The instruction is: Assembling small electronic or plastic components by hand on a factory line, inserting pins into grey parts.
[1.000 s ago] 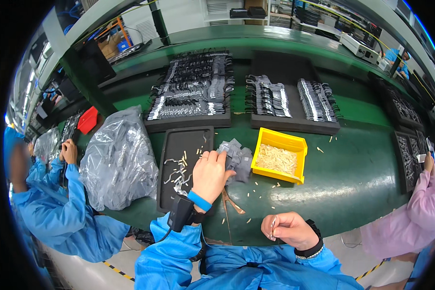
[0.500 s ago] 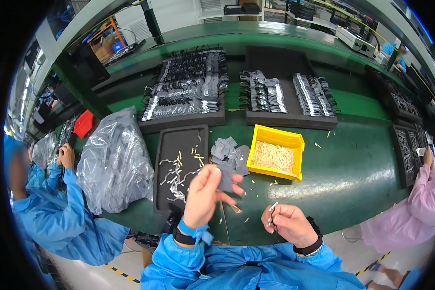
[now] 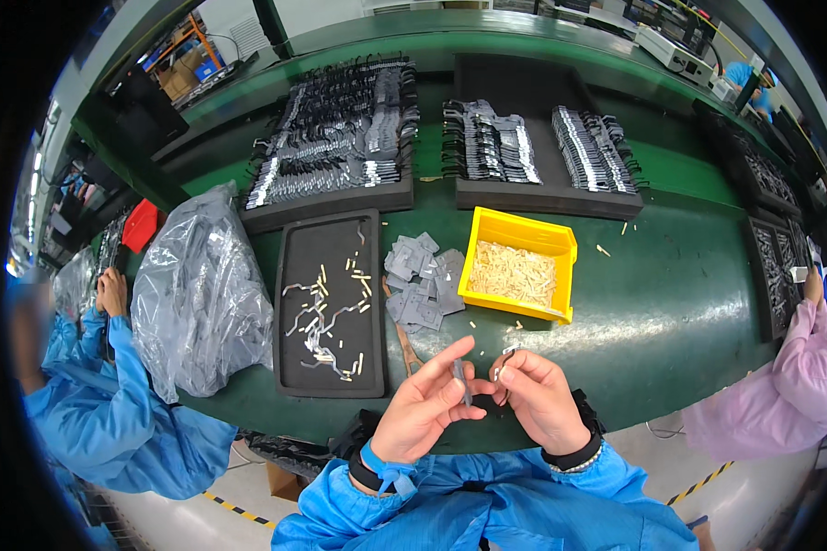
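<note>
- While both hands are close together in front of the yellow bin (image 3: pixel 524 231), the left hand (image 3: pixel 423 406) holds a grey plate (image 3: pixel 462 386) edge-on between thumb and fingers, the other fingers spread.
- Also in front of the bin, the right hand (image 3: pixel 547 404) pinches a thin dark strip (image 3: pixel 497 374) with a pale end; the two hands' fingertips nearly meet.
- Just left of the bin, loose grey plates (image 3: pixel 423 280) overlap in a heap; further left, a shallow black tray (image 3: pixel 312 243) bears scattered pegs and bent strips.
- Well left of the bin, past that tray, a bulky clear bag (image 3: pixel 202 303) blocks the side toward a blue-sleeved co-worker (image 3: pixel 129 404).
- Behind the bin, to the left and directly, two loaded foam trays (image 3: pixel 551 199) close off the far side.
- Right of the bin, the green tabletop (image 3: pixel 662 303) gives broad room, a few pegs lying near the bin.
- In front of the bin, the tabletop's near edge runs beneath the hands.
</note>
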Demonstrator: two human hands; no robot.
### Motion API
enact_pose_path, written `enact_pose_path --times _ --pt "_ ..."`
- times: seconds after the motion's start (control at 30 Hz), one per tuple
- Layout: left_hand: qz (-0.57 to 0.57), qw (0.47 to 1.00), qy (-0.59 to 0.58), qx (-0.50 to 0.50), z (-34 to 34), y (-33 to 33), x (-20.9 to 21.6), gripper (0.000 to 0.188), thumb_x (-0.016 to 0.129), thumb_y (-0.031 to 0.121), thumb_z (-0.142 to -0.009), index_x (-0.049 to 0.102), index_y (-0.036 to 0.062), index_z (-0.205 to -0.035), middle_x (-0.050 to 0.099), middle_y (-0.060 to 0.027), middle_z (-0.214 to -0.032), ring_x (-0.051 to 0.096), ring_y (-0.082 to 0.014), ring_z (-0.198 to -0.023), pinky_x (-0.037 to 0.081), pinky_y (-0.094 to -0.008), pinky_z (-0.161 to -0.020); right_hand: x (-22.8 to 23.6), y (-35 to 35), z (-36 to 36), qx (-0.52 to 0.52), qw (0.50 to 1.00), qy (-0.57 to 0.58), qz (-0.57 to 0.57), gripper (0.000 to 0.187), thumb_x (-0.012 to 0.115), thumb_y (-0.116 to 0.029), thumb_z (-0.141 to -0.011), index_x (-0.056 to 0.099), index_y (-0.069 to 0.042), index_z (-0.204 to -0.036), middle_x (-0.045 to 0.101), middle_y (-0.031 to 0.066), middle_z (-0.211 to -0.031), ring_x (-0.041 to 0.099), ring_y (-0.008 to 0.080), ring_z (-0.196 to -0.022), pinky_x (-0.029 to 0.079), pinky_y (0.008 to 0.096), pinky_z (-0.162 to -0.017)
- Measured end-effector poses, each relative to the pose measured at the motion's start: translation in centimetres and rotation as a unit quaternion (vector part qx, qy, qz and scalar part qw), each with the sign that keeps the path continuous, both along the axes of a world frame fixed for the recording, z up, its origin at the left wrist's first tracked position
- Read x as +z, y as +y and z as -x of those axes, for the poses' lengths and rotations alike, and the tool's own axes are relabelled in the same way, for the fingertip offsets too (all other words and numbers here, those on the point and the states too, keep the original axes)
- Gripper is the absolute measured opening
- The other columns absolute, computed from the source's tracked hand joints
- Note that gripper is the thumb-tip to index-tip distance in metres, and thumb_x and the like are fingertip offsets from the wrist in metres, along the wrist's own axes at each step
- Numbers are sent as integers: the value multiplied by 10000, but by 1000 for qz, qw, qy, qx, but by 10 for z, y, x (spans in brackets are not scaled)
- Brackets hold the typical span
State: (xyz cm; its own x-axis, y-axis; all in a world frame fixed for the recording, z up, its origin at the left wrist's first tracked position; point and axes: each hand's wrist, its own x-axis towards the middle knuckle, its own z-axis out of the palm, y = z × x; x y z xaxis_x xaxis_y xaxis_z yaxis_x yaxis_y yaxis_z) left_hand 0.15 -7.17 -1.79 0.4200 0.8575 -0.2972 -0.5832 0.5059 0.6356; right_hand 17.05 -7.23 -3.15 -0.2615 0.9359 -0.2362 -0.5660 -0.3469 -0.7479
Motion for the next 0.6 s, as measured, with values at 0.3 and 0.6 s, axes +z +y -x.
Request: enact_pose_path --times 0.3,0.6 --pt "-24 998 62 16 -2 -5 -30 247 548 152 -877 496 53 -1097 547 -7 -731 533 -93 -666 391 -180 -489 0 -1 11 62 998 22 9 63 541 -91 -865 563 -34 -851 555 35 -850 511 104 -732 411 236 -658" --pt "-52 997 -11 52 -3 -7 -42 168 564 95 -864 501 53 -1014 582 -14 -856 536 -66 -742 421 -199 -638 4 -7 16 38 998 21 53 71 564 -87 -851 600 -27 -839 566 12 -803 484 64 -713 378 198 -633"
